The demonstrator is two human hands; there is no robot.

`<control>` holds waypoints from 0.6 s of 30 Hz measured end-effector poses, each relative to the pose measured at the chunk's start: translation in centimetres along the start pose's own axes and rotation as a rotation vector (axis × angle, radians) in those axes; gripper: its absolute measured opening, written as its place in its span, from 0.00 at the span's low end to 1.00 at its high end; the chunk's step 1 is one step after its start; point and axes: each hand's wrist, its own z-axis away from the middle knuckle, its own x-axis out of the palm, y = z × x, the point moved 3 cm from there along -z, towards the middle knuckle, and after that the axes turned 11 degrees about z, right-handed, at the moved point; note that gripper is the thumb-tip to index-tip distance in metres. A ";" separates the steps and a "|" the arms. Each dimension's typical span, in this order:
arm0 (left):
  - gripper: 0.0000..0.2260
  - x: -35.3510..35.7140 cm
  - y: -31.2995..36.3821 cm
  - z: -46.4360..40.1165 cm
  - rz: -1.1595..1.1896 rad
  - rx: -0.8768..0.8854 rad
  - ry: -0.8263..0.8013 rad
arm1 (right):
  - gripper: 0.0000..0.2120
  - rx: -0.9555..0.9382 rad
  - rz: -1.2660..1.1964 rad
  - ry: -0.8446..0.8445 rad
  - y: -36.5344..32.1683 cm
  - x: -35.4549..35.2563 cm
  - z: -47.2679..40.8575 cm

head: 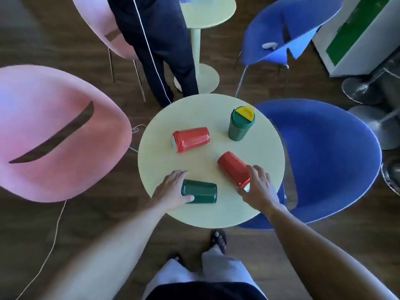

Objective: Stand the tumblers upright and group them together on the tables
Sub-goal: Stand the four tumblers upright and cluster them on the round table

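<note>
Low in the frame, both forearms reach up onto the round pale worktop (194,215). The left hand (171,190) wraps the end of a green tumbler (200,192) lying on its side near the lower edge of the worktop; its fingers (176,176) curl over the top and the thumb presses the near side, so it is gripping that tumbler. The right hand (259,187) cups the lidded end of a red tumbler (234,168), also on its side at the lower right, fingers closed around it.

Both of these lie close to the worktop's rim. If either is swung up carelessly, its base could skid on the smooth surface and roll off toward the floor. Lifting two at once with one hand each leaves no spare hand to catch a slip.

Further up, left of centre, a second red tumbler (191,139) lies on its side, untouched and free to roll if the worktop is jolted. At the upper right stands a green tumbler with a yellow lid (240,124), already upright; a knock while grouping could topple it. Beyond, at the top of the frame, a person's dark trousers (160,50) stand just beside the worktop, near enough to bump it.
</note>
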 end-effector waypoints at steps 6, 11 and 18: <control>0.37 1.5 -0.4 -0.6 -0.030 -0.054 -0.017 | 0.40 0.025 -0.018 -0.003 1.4 1.8 0.1; 0.37 1.5 -1.4 -1.2 -0.055 -0.053 -0.020 | 0.43 0.065 -0.055 -0.030 1.3 2.4 -0.5; 0.39 1.5 -2.8 -1.1 -0.026 -0.014 -0.042 | 0.38 0.117 -0.127 -0.010 0.5 2.4 -1.0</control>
